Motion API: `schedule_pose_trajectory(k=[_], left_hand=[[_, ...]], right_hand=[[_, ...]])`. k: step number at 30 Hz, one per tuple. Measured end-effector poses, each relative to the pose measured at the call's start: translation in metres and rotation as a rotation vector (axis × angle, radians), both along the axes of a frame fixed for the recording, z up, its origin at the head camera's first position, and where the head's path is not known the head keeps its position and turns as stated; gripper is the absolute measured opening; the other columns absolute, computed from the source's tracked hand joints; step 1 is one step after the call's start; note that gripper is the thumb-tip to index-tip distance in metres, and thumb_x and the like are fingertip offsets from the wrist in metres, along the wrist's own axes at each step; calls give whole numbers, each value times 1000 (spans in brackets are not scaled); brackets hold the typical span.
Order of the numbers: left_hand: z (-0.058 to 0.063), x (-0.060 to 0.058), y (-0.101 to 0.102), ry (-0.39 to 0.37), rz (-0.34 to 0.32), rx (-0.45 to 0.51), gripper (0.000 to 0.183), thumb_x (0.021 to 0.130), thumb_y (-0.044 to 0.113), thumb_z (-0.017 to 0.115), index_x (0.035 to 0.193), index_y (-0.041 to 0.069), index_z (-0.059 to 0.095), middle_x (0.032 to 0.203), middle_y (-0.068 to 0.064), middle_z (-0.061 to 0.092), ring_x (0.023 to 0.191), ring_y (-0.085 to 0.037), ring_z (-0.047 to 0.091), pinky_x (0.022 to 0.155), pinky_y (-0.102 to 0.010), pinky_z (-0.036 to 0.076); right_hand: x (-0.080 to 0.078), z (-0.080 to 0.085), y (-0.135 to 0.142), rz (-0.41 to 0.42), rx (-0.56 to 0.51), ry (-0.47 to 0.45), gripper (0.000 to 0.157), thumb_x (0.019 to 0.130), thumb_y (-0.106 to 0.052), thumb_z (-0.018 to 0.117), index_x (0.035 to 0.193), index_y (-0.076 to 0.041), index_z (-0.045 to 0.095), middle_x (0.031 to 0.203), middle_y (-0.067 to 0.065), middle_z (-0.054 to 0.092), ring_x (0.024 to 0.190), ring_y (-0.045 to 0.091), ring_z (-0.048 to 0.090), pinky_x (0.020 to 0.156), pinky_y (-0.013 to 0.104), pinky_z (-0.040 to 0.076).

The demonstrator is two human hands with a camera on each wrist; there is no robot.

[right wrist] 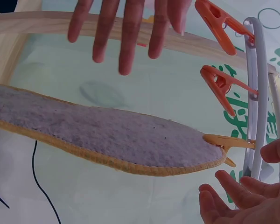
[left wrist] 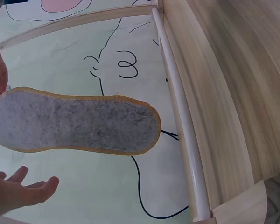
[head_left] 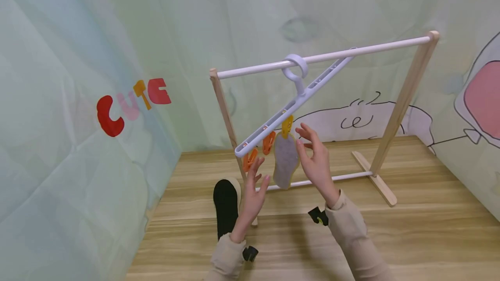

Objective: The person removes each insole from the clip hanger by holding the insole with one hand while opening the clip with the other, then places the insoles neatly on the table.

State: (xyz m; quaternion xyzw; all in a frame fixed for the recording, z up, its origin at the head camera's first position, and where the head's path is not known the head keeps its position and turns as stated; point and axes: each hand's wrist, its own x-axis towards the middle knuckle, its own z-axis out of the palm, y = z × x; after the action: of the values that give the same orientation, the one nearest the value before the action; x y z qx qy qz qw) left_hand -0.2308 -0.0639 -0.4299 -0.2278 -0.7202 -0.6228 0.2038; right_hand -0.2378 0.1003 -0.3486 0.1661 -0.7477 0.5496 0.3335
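Observation:
A grey felt insole (head_left: 286, 159) with a yellow stitched edge hangs upright from a yellow clip (head_left: 287, 126) on the white hanger (head_left: 308, 92). To the right of the insole is my right hand (head_left: 315, 161), its fingers loosely bent near the clip and upper edge. My left hand (head_left: 254, 196) hovers lower at the left, fingers spread, apart from the insole. Both hands look free of any object. Two orange clips, the outer clip (right wrist: 224, 25) and the inner clip (right wrist: 224, 88), dangle along the hanger's left arm with nothing in them.
The hanger hooks over the white top bar (head_left: 371, 49) of a wooden rack (head_left: 404, 103) standing on the wood-grain table (head_left: 187, 220). A black insole (head_left: 225, 205) lies by the rack's left foot. Printed cloth walls (head_left: 117, 34) enclose the back and sides.

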Motion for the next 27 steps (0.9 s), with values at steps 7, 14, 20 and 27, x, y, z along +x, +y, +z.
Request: schedule_pose_trajectory(k=[7,14,20,27], left_hand=[[-2,-9,6,-93,-14,-40,59,86,1,53,137,0,24,138,-23,35,128,-37,31,97,-55,32],[21,2,12,-157,-20,-64,59,85,-1,53,135,-6,23,135,-30,33,124,-46,33,96,-57,31],[24,4,17,-176,-25,-73,57,86,-1,51,135,-7,22,132,-32,33,118,-48,38,94,-57,31],[25,4,21,-178,-27,-69,56,87,0,51,135,-6,23,131,-31,35,114,-47,42,93,-58,30]], right_hand=[[-4,6,0,23,25,-24,42,89,-6,51,129,-2,41,121,19,55,111,32,51,84,49,44],[-9,11,-2,31,23,-63,45,88,-9,53,131,-4,41,122,18,55,111,31,51,85,51,42],[-12,14,-3,39,28,-86,46,88,-12,53,131,-4,39,122,18,55,110,32,51,85,49,41],[-14,17,-4,18,45,-87,45,88,-12,54,130,-3,41,117,19,57,107,32,52,84,49,42]])
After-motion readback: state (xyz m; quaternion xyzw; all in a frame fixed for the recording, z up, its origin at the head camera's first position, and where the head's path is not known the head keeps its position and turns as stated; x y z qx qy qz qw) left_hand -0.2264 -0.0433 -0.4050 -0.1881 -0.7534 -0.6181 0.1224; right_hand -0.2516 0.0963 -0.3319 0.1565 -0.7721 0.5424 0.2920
